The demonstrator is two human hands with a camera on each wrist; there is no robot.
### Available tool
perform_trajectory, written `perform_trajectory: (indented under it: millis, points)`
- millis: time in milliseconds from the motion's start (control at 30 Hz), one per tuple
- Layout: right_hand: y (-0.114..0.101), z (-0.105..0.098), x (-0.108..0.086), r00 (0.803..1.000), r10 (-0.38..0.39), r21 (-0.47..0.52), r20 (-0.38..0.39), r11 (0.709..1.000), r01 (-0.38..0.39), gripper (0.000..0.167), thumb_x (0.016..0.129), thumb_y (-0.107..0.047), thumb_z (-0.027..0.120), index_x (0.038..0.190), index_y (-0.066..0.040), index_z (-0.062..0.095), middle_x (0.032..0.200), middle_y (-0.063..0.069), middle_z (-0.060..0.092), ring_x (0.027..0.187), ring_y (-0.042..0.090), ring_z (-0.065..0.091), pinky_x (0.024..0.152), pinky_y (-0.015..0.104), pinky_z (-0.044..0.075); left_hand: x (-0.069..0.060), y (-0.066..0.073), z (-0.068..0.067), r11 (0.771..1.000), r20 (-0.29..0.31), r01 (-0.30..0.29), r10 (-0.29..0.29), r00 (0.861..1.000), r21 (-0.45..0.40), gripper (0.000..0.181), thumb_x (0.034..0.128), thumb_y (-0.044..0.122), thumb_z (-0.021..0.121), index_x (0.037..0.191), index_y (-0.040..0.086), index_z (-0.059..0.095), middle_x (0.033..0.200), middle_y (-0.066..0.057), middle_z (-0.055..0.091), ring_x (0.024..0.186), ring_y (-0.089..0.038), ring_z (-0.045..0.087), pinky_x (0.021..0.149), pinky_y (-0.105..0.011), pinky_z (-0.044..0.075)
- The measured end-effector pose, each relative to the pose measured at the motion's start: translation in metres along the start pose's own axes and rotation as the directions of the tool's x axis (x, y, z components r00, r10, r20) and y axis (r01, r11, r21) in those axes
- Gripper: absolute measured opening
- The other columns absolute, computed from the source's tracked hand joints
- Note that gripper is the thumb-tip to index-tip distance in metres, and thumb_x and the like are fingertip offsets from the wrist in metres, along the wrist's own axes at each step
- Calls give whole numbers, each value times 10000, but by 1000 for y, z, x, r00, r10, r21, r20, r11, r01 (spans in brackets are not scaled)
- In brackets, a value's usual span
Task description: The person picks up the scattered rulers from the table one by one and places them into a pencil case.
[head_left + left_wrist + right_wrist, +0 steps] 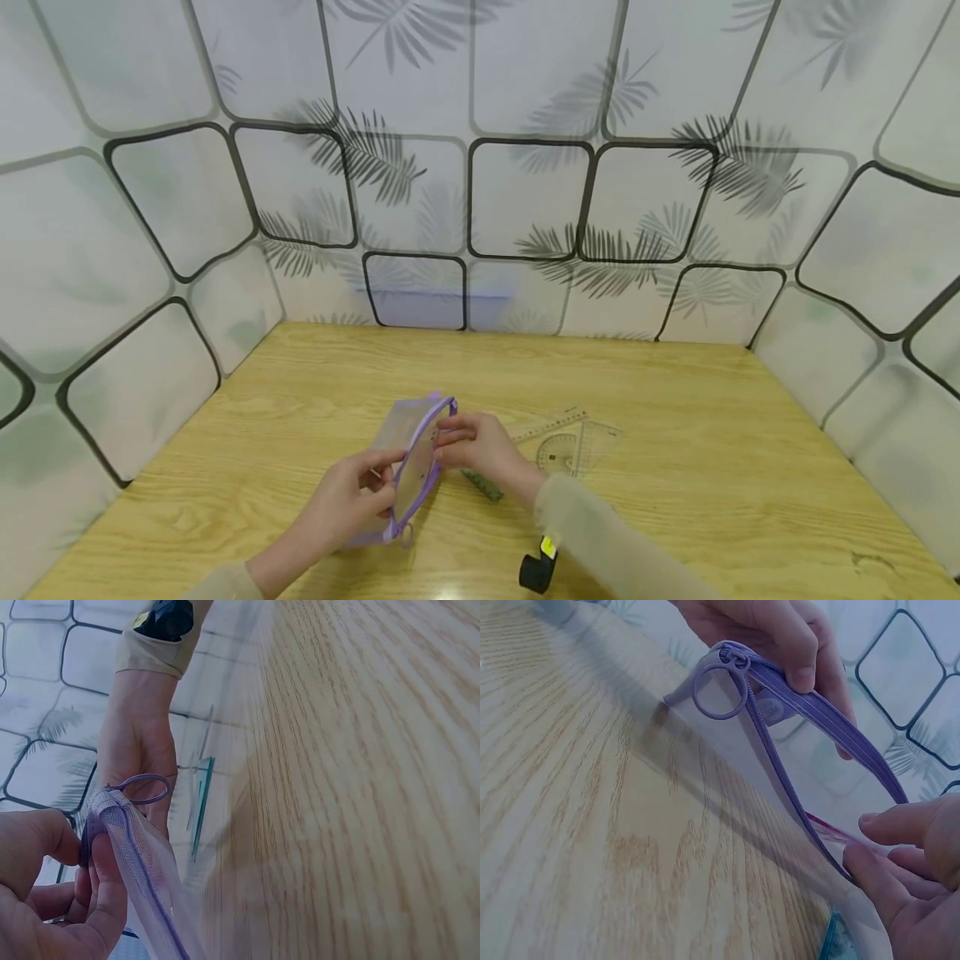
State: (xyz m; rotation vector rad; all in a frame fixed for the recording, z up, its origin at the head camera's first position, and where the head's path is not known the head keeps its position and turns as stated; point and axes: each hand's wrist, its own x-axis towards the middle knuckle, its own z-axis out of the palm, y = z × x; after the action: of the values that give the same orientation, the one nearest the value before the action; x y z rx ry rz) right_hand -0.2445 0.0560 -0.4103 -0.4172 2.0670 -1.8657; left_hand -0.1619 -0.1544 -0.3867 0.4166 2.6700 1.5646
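1. Head view: I have the pouch (pixel 417 471) tilted up on the table (pixel 690 400), in front of me and a little left of centre, its zipped mouth parted wide. My left hand (pixel 348 493) pinches the near side of that mouth; my right hand (pixel 480 446) is at the far side, fingers partly bent. To the right lie a green ruler (pixel 483 485), a clear ruler (pixel 547 427), a protractor (pixel 557 454) and what seems a set square (pixel 597 440). None of the four is in a hand, so I judge that handling them is left undone.

2. Left wrist view: I see thumb and fingers closed on the pouch's corner, just beside the zip's ring (pixel 169 784). That grip looks settled.

3. Right wrist view: the zip's two edges stand well apart, so I count the unzipping done; zipping up is not. My right thumb and forefinger are slightly parted at the mouth; I cannot tell whether they pinch its edge. Nor can I make out the pouch's contents.
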Motion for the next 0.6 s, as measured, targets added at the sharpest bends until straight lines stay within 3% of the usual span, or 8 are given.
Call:
perform_trajectory:
  millis: [167,400,600]
  points:
    - [-1,-3,-2,999,-35,-89,-8,995,34,510,861,-33,710,1333,81,556,1279,258,632,1159,338,652,954,340,600,0,0,1,1000,-11,17,-17,1000,-6,470,813,-52,588,1281,-103,596,846,-70,561,699,-38,593,591,-175,603]
    - [-1,-6,-5,998,-63,-88,13,994,64,536,866,-14,696,1359,100,519,1307,287,601,1183,384,630,941,336,606,1,1,1,1000,-17,20,-20,1000,-11,466,816,-70,572,1281,-110,591,858,-85,561,700,-33,598,591,-179,606]
    - [0,-13,-11,994,-95,-113,60,988,102,608,891,-99,698,1414,96,456,1351,282,573,1203,349,623,937,310,605,1,1,1,1000,-7,12,-12,1000,-21,455,829,-63,577,1280,-117,588,851,-80,553,701,-32,598,593,-179,605]
